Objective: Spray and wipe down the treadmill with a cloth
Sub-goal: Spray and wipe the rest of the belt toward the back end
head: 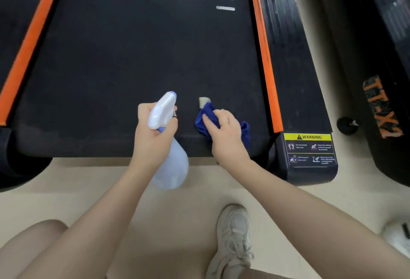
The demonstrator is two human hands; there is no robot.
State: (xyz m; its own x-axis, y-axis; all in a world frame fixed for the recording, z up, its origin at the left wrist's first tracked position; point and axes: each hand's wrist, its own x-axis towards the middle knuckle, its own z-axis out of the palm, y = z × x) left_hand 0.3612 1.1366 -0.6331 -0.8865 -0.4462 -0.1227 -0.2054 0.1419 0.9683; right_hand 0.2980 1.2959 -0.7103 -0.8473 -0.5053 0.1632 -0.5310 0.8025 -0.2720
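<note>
The treadmill's black belt (124,61) fills the upper view, with orange strips along both sides. My left hand (153,132) grips the neck of a pale blue spray bottle (170,167), nozzle pointing away over the belt's near end. My right hand (224,132) holds a bunched blue cloth (204,119) against the belt near its rear edge, fingers curled over it. A small pale tag (203,102) shows just beyond the cloth.
A black side rail (295,92) with a yellow warning label (308,147) runs on the right. Another black machine (381,105) with orange lettering stands further right. Beige floor lies below, with my right shoe (233,238) on it.
</note>
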